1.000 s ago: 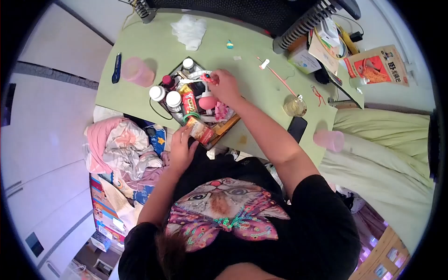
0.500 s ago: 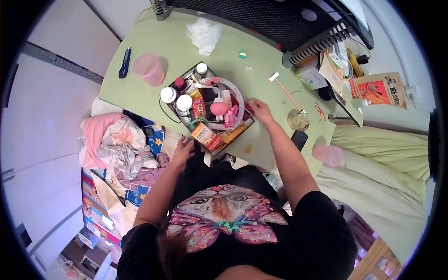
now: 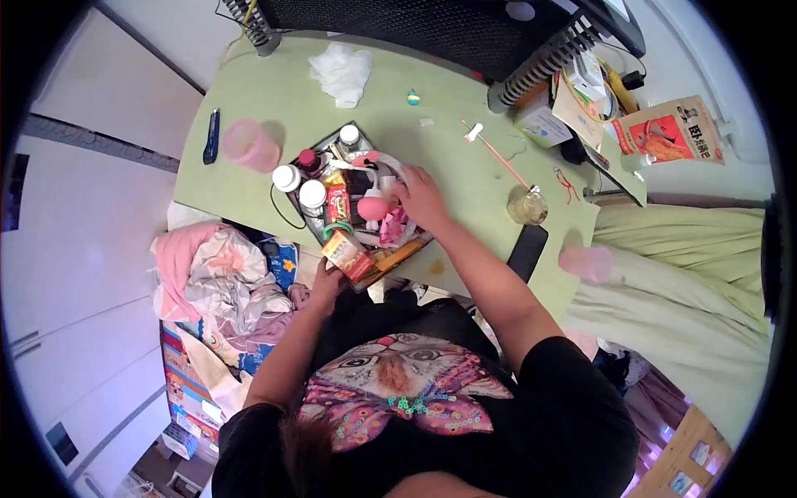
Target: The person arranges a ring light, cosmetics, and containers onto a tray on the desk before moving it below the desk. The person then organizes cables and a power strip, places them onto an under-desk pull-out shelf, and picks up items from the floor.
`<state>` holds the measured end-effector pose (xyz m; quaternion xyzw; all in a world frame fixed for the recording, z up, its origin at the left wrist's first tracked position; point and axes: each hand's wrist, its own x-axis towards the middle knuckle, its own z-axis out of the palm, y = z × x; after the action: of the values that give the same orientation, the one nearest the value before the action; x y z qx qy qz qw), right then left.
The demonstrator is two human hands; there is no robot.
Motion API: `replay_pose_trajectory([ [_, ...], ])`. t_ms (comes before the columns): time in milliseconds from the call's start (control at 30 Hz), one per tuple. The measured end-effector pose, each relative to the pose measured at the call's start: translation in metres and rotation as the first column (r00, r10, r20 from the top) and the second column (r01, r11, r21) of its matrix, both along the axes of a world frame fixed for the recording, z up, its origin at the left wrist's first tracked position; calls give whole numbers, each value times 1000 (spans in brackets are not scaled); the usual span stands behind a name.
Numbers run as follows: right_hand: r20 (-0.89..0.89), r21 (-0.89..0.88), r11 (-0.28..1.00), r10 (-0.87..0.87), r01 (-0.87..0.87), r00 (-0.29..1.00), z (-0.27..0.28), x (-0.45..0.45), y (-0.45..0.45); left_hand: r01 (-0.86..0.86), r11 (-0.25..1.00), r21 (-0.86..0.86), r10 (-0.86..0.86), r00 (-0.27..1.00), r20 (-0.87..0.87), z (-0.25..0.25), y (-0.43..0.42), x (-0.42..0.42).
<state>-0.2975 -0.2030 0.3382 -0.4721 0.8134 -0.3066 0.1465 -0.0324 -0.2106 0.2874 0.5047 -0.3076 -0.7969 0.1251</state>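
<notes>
A dark-rimmed tray (image 3: 383, 267) packed with small things sits at the table's near edge. In it are white-capped bottles (image 3: 312, 194), a red packet (image 3: 338, 203), a pink bulb-shaped item (image 3: 373, 208), crinkled pink material (image 3: 393, 226) and an orange-and-white box (image 3: 348, 254). My right hand (image 3: 422, 199) reaches over the tray's right side, fingers apart and bent down among the pink items; I see nothing held in it. My left hand (image 3: 326, 286) is against the tray's near left corner, beside the box. Its fingers are mostly hidden there.
Around the tray are a pink cup (image 3: 251, 145), a blue cutter (image 3: 212, 137), crumpled tissue (image 3: 341, 75), a glass jar (image 3: 527, 206) and a black phone (image 3: 528, 253). A second pink cup (image 3: 586, 262) stands near the right edge. A monitor (image 3: 415, 33) is at the back.
My right hand has moved from outside the tray's right edge to over its contents. My left hand has come up against the near corner. The view has shifted slightly.
</notes>
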Motion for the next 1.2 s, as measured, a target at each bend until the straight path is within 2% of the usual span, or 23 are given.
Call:
replay_pose_trajectory([
  [67, -132, -74, 974, 201, -212, 971, 9, 9, -28, 3, 1000, -16, -3, 1000, 5, 4, 3, 0],
  [100, -130, -79, 973, 205, -216, 970, 7, 12, -40, 11, 1000, -26, -10, 1000, 6, 8, 4, -2],
  [167, -295, -33, 969, 223, -243, 929, 4, 18, -60, 14, 1000, -19, -14, 1000, -2, 16, 2, -4],
  [233, -258, -28, 969, 231, -246, 938, 2, 21, -69, 107, 994, -34, -105, 992, 65, 14, -1, -2],
  [300, -18, 212, 921, 338, -327, 941, 3, 21, -68, 82, 994, -72, -80, 996, 38, 15, 0, -2],
  [333, -90, 140, 946, 306, -292, 948, -5, 25, -65, 64, 995, -77, -63, 998, 16, 15, 0, -3],
  [367, -95, 147, 945, 309, -293, 946, -8, 23, -64, 48, 996, -79, -49, 999, -7, 16, 0, -4],
  [433, -64, -114, 966, 225, -231, 972, -5, 13, -64, 110, 986, -123, -112, 994, -9, 17, -2, -2],
  [467, -85, -128, 979, 148, -158, 985, -2, 2, -70, 171, 970, -173, -174, 985, -1, 16, -5, 0],
  [600, -213, -74, 994, 61, -79, 975, -13, -60, -107, 227, 956, -186, -226, 974, 26, 11, -6, 11],
  [633, -348, 30, 997, 77, -72, 934, -13, -71, -117, 327, 921, -211, -298, 941, 161, 20, -10, 13],
  [667, -474, 132, 990, 102, -43, 874, -13, -82, -123, 323, 929, -181, -288, 938, 194, 16, -11, 19],
  [700, -483, 123, 992, 69, -10, 873, -12, -90, -130, 324, 934, -154, -286, 932, 224, 12, -13, 27],
  [733, -584, 305, 951, 224, -45, 780, -11, -96, -138, 361, 917, -168, -324, 922, 213, 9, -15, 33],
  [767, -635, 486, 873, 384, -40, 671, -9, -105, -143, 309, 939, -152, -276, 939, 204, 6, -16, 41],
  [867, -620, 530, 848, 372, 19, 691, -36, -129, -149, 184, 977, -109, -160, 967, 200, 3, -30, 58],
  [933, -358, 559, 829, 274, -31, 893, -41, -138, -156, 158, 983, -92, -133, 964, 229, 13, -38, 64],
  [967, -355, 551, 834, 260, -24, 898, -43, -141, -155, 102, 991, -81, -85, 978, 192, 14, -40, 66],
  [1033, -376, 382, 921, 77, 78, 923, -41, -142, -142, 105, 991, -83, -88, 977, 193, 24, -46, 62],
  [1067, -371, 383, 920, 67, 87, 926, -40, -140, -136, 118, 990, -82, -100, 975, 197, 27, -48, 62],
  [1133, -148, 83, 950, -287, 301, 946, -19, -134, -122, 130, 986, -103, -108, 974, 198, 31, -50, 56],
  [1167, -152, 81, 948, -294, 309, 944, -11, -131, -111, 137, 985, -104, -115, 974, 194, 28, -51, 57],
  [1200, 166, -187, 937, -266, 295, 950, -3, -128, -96, 171, 978, -117, -143, 966, 216, 21, -52, 60],
])
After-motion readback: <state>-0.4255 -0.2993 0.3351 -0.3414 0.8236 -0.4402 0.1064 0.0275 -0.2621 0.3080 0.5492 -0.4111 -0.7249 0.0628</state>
